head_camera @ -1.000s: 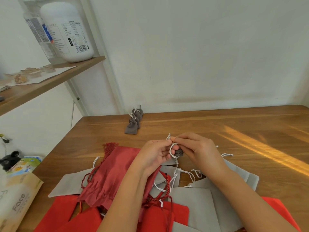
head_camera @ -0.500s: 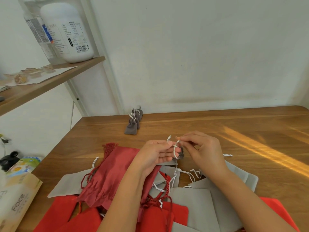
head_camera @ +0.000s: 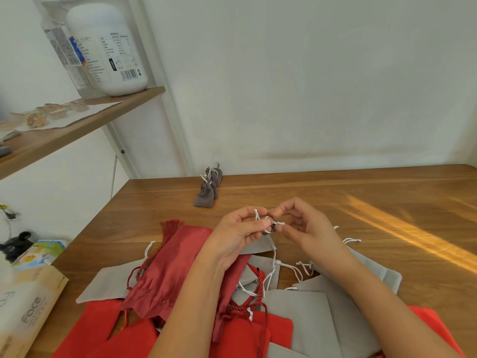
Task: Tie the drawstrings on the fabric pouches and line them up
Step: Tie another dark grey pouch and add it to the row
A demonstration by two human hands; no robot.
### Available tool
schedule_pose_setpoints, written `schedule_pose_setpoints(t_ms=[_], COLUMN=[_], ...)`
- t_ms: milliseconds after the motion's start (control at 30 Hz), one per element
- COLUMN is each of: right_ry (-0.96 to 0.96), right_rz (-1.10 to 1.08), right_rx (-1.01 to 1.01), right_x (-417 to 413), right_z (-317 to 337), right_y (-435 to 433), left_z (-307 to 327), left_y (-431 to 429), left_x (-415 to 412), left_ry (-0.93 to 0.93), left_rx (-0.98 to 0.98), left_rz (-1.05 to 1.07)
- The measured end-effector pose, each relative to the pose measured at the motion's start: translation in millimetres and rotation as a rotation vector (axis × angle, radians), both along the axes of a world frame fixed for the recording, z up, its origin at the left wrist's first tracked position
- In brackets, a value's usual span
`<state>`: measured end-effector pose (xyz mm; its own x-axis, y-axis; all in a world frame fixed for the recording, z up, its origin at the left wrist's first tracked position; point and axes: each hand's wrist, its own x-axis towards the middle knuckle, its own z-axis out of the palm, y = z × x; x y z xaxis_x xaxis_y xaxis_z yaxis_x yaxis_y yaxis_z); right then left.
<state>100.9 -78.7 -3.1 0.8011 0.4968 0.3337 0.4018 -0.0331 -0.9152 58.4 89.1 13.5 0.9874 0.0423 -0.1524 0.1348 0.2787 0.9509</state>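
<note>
Above the table's middle my left hand [head_camera: 241,232] and my right hand [head_camera: 303,224] meet over a small dark grey pouch [head_camera: 269,228], mostly hidden by my fingers. Both hands pinch its white drawstring [head_camera: 268,220], which loops between my fingertips. At the table's far edge tied dark grey pouches [head_camera: 206,193] stand in a short row by the wall. Under my forearms lies a heap of flat pouches: a dark red one [head_camera: 175,267] with a tassel, bright red ones [head_camera: 108,332], light grey ones [head_camera: 309,316] with loose white cords.
The wooden table [head_camera: 361,202] runs off to the right with a sunlit streak. A tissue pack [head_camera: 23,311] and a small carton [head_camera: 38,254] sit at the left edge. A shelf [head_camera: 77,127] at upper left carries a large white jar [head_camera: 108,47].
The drawstring loop has shrunk and drawn tighter against the pouch's neck. My fingertips have moved closer together, and my right thumb and forefinger now pull a cord end to the right.
</note>
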Motion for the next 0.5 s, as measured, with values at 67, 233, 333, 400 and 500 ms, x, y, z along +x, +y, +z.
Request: schedule_pose_setpoints(t_ms=[67, 233, 333, 400, 500], right_ry=[0.043, 0.041, 0.04, 0.043, 0.035], right_rz=[0.02, 0.007, 0.001, 0.011, 0.009], right_rx=[-0.011, -0.073, -0.1, -0.086, -0.065], right_x=[0.1, -1.3, -2.9, -3.6, -2.7], right_z=[0.6, 2.8, 2.6, 2.6, 1.4], right_y=[0.5, -0.8, 3.5, 4.8, 3.6], left_z=[-0.3, -1.6, -4.1, -6.1, -8.9], left_y=[1.5, -1.4, -4.7, -6.1, -10.7], left_x=[-0.7, -1.9, 1.7, 3.5, 1.6], left_ry=[-0.043, -0.115, -0.159, -0.197, -0.275], left_rx=[0.055, 0.255, 0.393, 0.504, 0.681], left_rz=[-0.046, -0.096, -0.029, 0.061, 0.167])
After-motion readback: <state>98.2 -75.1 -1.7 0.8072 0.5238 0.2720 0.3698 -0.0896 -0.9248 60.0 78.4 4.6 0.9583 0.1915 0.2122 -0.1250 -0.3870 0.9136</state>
